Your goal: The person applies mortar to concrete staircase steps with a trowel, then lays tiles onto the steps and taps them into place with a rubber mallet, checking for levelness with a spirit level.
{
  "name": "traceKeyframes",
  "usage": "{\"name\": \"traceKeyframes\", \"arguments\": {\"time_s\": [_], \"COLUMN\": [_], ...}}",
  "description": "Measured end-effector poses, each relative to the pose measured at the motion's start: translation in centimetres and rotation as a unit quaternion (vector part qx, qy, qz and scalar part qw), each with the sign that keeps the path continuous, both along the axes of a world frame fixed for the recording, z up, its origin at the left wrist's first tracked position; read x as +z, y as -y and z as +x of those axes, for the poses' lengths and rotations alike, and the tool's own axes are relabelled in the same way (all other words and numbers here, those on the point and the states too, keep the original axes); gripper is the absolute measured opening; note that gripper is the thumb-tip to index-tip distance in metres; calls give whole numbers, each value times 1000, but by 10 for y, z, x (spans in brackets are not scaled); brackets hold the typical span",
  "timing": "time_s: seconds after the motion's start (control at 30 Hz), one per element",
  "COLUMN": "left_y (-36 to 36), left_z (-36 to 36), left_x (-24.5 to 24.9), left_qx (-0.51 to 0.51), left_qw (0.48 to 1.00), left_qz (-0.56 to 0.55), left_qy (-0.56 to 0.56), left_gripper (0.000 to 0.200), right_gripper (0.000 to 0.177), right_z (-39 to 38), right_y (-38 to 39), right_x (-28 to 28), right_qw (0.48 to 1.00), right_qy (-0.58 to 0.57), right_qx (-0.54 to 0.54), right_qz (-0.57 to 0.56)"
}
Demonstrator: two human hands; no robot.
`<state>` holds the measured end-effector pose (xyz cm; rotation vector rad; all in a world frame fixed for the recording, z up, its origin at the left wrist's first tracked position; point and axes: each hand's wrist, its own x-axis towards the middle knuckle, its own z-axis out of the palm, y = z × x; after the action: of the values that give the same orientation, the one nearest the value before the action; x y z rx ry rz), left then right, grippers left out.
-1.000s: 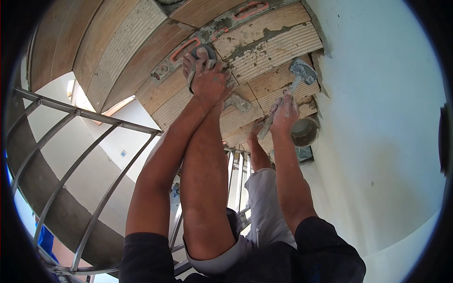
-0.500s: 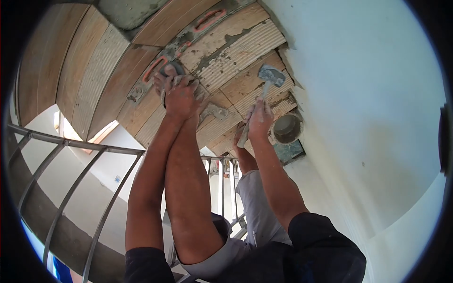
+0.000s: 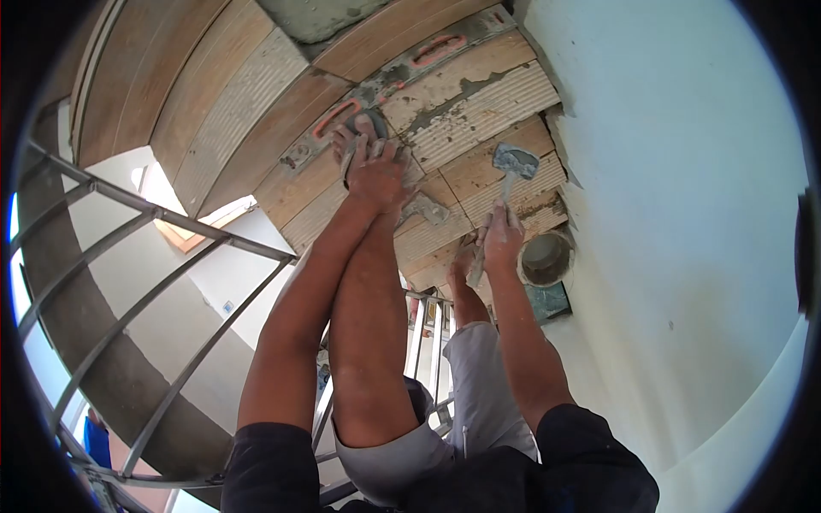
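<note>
Right hand [image 3: 500, 238] clenched round hammer [image 3: 511, 171] handle. Hammer's long axis ran steeply up, leaning slightly right. Head pointed at ceiling [image 3: 487, 94], close under tiles, above pipe mouth [image 3: 546, 258]. Left hand [image 3: 361, 164] pressed to ceiling by dark disc [image 3: 374, 122], beside co-worker's arm [image 3: 368, 342]. Left grip could not be told.
</note>
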<state>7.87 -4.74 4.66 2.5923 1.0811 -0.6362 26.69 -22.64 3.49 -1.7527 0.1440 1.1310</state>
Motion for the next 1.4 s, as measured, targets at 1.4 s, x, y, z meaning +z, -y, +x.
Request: {"name": "traceKeyframes", "arguments": {"time_s": [1.4], "left_y": [9], "left_z": [119], "left_x": [362], "left_qx": [370], "left_qw": [772], "left_qz": [-102], "left_qy": [506], "left_gripper": [55], "right_gripper": [42], "right_z": [-116], "right_y": [-230], "right_x": [203], "right_qw": [658], "right_qy": [379], "right_qx": [640], "right_qz": [118]}}
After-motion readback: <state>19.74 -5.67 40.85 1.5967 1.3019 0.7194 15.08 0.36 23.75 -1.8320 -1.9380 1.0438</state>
